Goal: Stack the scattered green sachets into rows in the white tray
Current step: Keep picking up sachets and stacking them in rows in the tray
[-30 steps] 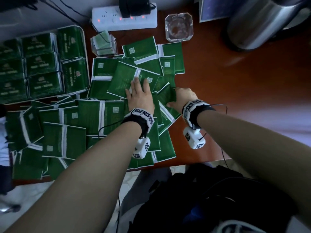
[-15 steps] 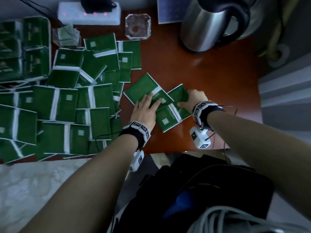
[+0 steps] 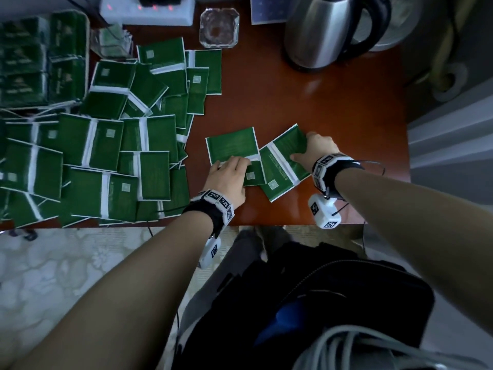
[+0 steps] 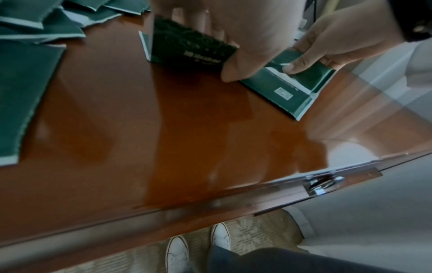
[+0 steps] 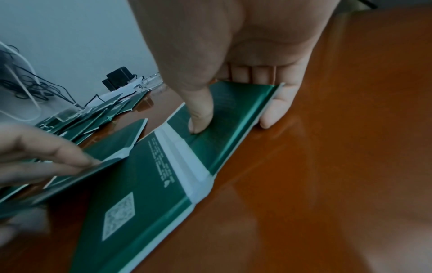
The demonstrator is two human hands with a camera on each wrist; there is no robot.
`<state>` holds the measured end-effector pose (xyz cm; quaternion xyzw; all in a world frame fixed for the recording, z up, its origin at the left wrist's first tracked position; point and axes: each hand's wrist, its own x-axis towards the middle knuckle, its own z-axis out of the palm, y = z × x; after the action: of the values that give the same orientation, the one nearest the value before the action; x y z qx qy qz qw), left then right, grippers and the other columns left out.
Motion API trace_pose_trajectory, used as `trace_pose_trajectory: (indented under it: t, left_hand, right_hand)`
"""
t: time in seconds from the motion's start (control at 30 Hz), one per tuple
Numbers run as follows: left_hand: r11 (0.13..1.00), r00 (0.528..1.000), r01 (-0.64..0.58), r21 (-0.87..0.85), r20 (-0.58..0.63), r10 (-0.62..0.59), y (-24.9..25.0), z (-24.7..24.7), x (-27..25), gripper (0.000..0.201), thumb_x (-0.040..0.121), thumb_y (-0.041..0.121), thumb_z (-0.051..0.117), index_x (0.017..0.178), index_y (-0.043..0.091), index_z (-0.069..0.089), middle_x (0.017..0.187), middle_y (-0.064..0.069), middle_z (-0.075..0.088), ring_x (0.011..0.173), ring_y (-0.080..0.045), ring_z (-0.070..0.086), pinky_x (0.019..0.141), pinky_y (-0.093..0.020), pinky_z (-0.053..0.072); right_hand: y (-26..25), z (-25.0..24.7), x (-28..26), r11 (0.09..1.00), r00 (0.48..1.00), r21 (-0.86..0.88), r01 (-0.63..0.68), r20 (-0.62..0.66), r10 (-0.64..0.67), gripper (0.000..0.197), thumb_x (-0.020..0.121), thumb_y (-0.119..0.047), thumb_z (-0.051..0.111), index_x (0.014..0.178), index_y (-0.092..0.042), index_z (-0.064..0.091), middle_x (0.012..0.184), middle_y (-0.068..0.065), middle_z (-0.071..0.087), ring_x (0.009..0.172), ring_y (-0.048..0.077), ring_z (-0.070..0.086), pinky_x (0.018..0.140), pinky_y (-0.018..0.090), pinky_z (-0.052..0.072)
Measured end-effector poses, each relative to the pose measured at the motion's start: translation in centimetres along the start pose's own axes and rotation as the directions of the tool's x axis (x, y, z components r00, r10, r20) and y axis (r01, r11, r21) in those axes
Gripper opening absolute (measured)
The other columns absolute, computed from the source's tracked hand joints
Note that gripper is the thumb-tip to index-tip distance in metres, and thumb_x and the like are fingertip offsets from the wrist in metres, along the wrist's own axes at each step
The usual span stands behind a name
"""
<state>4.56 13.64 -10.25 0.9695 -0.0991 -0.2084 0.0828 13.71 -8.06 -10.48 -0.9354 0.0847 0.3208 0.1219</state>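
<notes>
Two green sachets lie apart from the pile on the brown table (image 3: 333, 108). My left hand (image 3: 231, 168) pinches the near edge of the left sachet (image 3: 232, 145); in the left wrist view that sachet (image 4: 187, 46) is tilted up off the table. My right hand (image 3: 302, 148) pinches the right sachet (image 3: 283, 162), thumb (image 5: 201, 118) on top and fingers curled under its far edge. A third sachet (image 3: 253, 175) lies partly beneath these two. The big pile of scattered sachets (image 3: 106, 145) covers the table's left side. The white tray (image 3: 86, 30), packed with sachets, sits at the far left.
A steel kettle (image 3: 320, 30), a glass ashtray (image 3: 219, 28), a white power strip (image 3: 149, 9) and a clear holder (image 3: 112, 41) line the back. The table's front edge (image 3: 266, 225) runs just below my wrists. A black bag (image 3: 320, 303) lies below it.
Both hands drew a few sachets rightward out of the pile onto bare table. The left sachet has turned and lifted at its edge. My head view has swung right.
</notes>
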Motion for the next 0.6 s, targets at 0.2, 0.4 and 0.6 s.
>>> trace_pose_trajectory:
  t: [0.2,0.4,0.6]
  left_hand:
    - [0.991,0.987,-0.124,0.046,-0.095,0.128,-1.3,-1.5,0.4,0.060,0.086,0.057,0.053,0.133,0.021,0.047,0.135,0.002,0.050,0.122,-0.018,0.050,0.108,-0.046,0.036]
    - [0.992,0.995,0.096,0.087,-0.014,-0.096,-3.4,-4.5,6.5,0.065,0.085,0.039,0.071,0.138,0.015,0.041,0.136,-0.009,0.044,0.122,-0.026,0.048,0.103,-0.047,0.043]
    - [0.987,0.970,0.103,0.122,0.208,-0.127,-4.8,-6.1,10.5,0.064,0.069,0.044,0.086,0.115,0.018,0.049,0.118,-0.008,0.050,0.110,-0.029,0.050,0.093,-0.049,0.044]
  right_hand:
    - [-0.7,-0.4,0.1,0.999,1.000,-0.044,0.021,0.009,-0.021,0.060,0.086,-0.042,0.073,0.128,-0.008,0.047,0.097,0.011,0.060,0.080,0.028,0.063,0.065,0.040,0.059]
    - [-1.6,-1.4,0.9,0.988,0.992,-0.097,0.117,0.051,-0.113,0.061,0.090,-0.029,0.070,0.138,-0.008,0.040,0.088,0.007,0.052,0.078,0.024,0.060,0.058,0.035,0.053]
    - [-1.0,-1.0,1.9,0.982,0.985,-0.105,0.158,0.092,-0.149,0.069,0.090,-0.029,0.069,0.146,-0.011,0.032,0.102,0.011,0.053,0.082,0.023,0.051,0.055,0.027,0.039]
